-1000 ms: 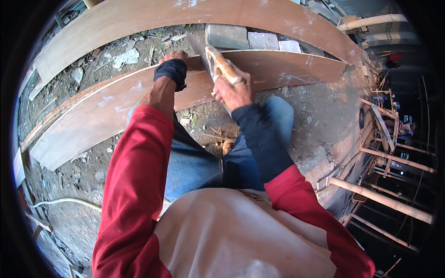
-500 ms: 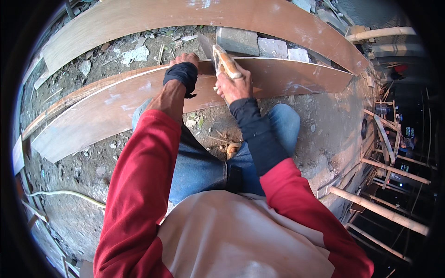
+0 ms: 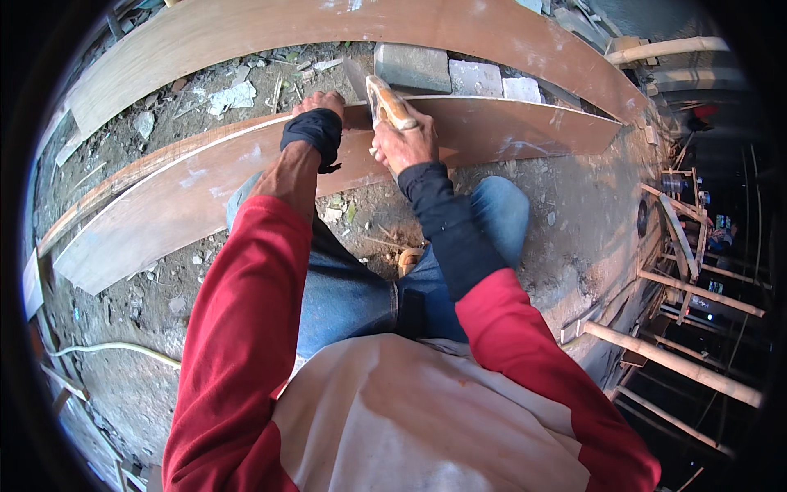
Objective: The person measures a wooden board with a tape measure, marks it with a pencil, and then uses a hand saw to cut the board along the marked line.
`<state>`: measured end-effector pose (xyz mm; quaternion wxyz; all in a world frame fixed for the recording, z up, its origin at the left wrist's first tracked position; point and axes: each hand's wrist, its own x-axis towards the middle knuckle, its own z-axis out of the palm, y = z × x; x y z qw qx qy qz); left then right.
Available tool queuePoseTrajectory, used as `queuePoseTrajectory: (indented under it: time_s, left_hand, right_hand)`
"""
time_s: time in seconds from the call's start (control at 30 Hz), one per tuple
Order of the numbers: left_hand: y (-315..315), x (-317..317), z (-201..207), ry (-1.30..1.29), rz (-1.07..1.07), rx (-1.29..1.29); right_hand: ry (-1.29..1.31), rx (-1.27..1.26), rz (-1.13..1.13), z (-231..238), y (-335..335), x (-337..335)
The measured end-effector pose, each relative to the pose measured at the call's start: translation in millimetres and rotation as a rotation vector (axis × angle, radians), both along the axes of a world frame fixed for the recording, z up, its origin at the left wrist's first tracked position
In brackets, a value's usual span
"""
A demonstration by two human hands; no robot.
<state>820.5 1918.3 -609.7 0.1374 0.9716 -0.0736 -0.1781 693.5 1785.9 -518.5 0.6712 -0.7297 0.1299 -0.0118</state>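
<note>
My right hand [image 3: 405,144] is closed around the pale, worn wooden handle of a handsaw [image 3: 388,105]. The saw's grey blade [image 3: 355,78] reaches away from me at the upper edge of a long brown wooden board [image 3: 197,182], which stands on its edge across my knees. Just left of the saw, my left hand [image 3: 320,102] is closed over the board's upper edge, its fingertips mostly hidden. Dark cloth bands cover both wrists. How deep the blade sits in the wood cannot be seen.
Beyond the board lie a grey concrete block [image 3: 412,69], pale blocks and tile shards [image 3: 233,97]. A second long brown panel [image 3: 270,29] arcs across the far side. A pale hose [image 3: 119,347] lies at left. Bamboo poles [image 3: 672,363] stand at right.
The view has shifted slightly, so most things sit a little further left. Both hands keep their holds; the saw's place relative to the board has barely changed.
</note>
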Motion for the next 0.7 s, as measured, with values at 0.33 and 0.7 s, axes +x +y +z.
queuePoseTrajectory:
  time_s: [0.33,0.7]
  left_hand:
    - [-8,3,-12,0.022,-0.025,0.024]
    - [-2,3,-10,0.008,0.021,-0.002]
  right_hand:
    - [-0.027,-0.308,-0.092,51,-3,-149]
    - [0.058,-0.293,-0.089,80,-5,-226]
